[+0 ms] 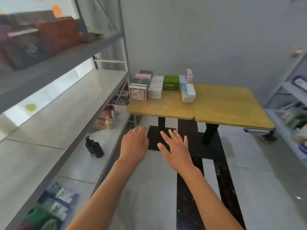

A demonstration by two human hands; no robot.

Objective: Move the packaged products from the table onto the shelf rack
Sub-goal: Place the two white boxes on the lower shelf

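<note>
- A plain pale grey wall point(207, 39) closes the back of the room.
- The floor point(149, 188) is of light glossy tiles, crossed by dark speckled stripes point(186, 196) running toward the wall.
- A yellow wooden desk point(224, 105) stands on black legs with flat black base plates point(153, 138).
- A grey metal shelf rack point(66, 97) lines the left side; daylight comes through a pane behind it.
- Another pale rack point(285, 97) stands at the right edge.

A shop stockroom — metal shelf rack point(93, 90), boxed products point(149, 87) on table point(224, 105).
</note>
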